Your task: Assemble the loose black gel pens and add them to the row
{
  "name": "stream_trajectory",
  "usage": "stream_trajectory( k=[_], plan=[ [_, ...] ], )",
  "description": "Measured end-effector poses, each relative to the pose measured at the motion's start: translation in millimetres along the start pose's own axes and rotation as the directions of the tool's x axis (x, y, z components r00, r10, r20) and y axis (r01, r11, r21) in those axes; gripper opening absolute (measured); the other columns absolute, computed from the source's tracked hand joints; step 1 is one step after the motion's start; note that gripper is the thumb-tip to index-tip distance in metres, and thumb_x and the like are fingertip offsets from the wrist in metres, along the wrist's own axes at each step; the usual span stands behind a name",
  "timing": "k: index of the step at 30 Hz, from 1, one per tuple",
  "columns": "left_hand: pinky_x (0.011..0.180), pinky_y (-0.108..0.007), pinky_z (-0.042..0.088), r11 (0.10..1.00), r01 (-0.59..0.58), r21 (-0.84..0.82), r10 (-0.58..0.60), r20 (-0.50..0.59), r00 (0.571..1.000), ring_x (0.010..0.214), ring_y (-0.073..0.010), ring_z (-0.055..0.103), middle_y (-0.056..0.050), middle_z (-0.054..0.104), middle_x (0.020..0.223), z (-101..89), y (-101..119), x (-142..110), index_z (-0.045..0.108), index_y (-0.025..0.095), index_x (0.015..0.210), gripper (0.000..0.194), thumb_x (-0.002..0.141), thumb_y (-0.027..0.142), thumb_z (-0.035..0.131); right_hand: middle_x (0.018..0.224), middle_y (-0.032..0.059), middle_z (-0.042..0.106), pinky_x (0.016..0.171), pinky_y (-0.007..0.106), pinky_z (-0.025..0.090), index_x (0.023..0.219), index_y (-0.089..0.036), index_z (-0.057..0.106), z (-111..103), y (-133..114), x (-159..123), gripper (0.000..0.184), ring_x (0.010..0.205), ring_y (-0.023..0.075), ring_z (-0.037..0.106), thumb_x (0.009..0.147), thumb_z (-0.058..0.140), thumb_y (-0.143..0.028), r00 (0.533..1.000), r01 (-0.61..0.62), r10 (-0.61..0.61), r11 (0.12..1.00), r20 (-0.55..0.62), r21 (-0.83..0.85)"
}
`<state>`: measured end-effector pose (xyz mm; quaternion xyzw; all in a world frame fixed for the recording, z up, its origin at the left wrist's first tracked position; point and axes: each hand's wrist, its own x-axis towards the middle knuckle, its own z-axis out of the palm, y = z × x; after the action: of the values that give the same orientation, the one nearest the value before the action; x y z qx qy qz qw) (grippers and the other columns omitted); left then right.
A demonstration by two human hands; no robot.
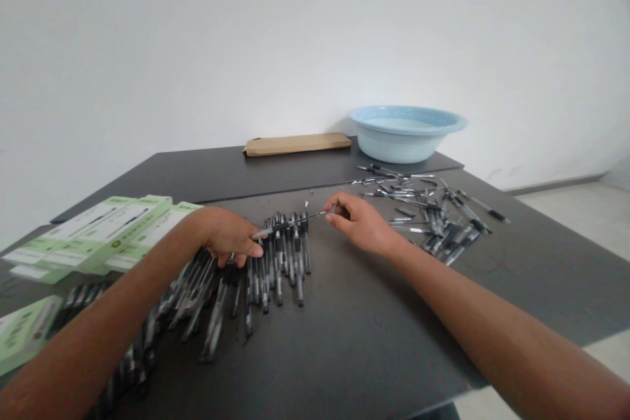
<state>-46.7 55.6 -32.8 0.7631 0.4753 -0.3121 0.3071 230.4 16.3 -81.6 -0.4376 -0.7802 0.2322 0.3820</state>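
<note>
My left hand (230,236) is closed on the clear barrel of a gel pen (280,227), just above the pens on the table. A thin dark refill (313,215) sticks out past the pen's black grip, toward the right. At its far end, the thumb and fingers of my right hand (357,220) are pinched together; exactly what sits between those fingertips is too small to see. Beneath and beside the left hand lie many clear pens with black grips (295,256), roughly side by side. Two tiny pieces, one a silvery pen tip (306,204), lie beyond the hands.
Loose pen parts (433,210) are scattered in a pile at the right. Green and white pen boxes (113,230) lie at the left, another box (27,331) nearer. A light blue basin (401,144) and a flat brown cardboard piece (298,144) rest on the dark table (344,341) near the wall.
</note>
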Motion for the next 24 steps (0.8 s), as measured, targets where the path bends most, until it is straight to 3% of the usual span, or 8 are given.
stream_trajectory(
  k=[4,11,20,24],
  plan=[
    [0.053,-0.027,0.046,1.0,0.021,0.018,-0.021,-0.027,0.999,0.056,-0.0195,0.061,-0.009,0.071,0.075,0.1,3.3,-1.7,0.069,0.02,0.099,0.055,0.077,0.064,0.045,0.065,-0.0044,0.049,0.059,0.022,0.033,0.095,-0.021,0.055,5.8,-0.3,-2.0,0.013,0.061,0.0119,0.044,0.082,0.053,-0.023,0.999,0.039,-0.039,0.999,-0.002,0.011],
    [0.051,-0.027,0.044,1.0,-0.001,-0.028,0.002,0.019,1.0,0.061,-0.0197,0.063,-0.011,0.071,0.096,-1.4,9.0,-4.3,0.06,0.018,0.116,0.054,0.08,0.056,0.048,0.067,-0.0031,0.05,0.061,0.023,0.034,0.087,-0.02,0.056,10.2,-1.3,-2.2,0.007,0.062,0.0121,0.046,0.086,0.05,-0.023,0.998,0.067,-0.067,0.998,0.005,-0.003],
    [0.058,-0.028,0.047,0.999,0.036,-0.006,-0.036,0.005,0.999,0.062,-0.0207,0.063,-0.011,0.072,0.079,-0.4,6.0,-3.1,0.068,0.019,0.104,0.058,0.077,0.065,0.045,0.068,-0.0034,0.05,0.061,0.024,0.035,0.096,-0.021,0.053,7.6,1.5,-1.6,0.014,0.064,0.0133,0.046,0.082,0.054,-0.025,0.999,0.025,-0.025,1.0,-0.034,0.008],
    [0.058,-0.028,0.047,0.998,0.062,-0.022,-0.063,-0.011,0.998,0.063,-0.0206,0.063,-0.01,0.072,0.084,-0.7,9.1,-4.0,0.065,0.02,0.109,0.056,0.077,0.063,0.049,0.066,-0.0047,0.047,0.061,0.023,0.034,0.097,-0.021,0.055,10.6,1.6,-2.4,0.014,0.061,0.0119,0.044,0.084,0.052,-0.022,0.999,0.051,-0.051,0.999,-0.008,0.019]
  ],
)
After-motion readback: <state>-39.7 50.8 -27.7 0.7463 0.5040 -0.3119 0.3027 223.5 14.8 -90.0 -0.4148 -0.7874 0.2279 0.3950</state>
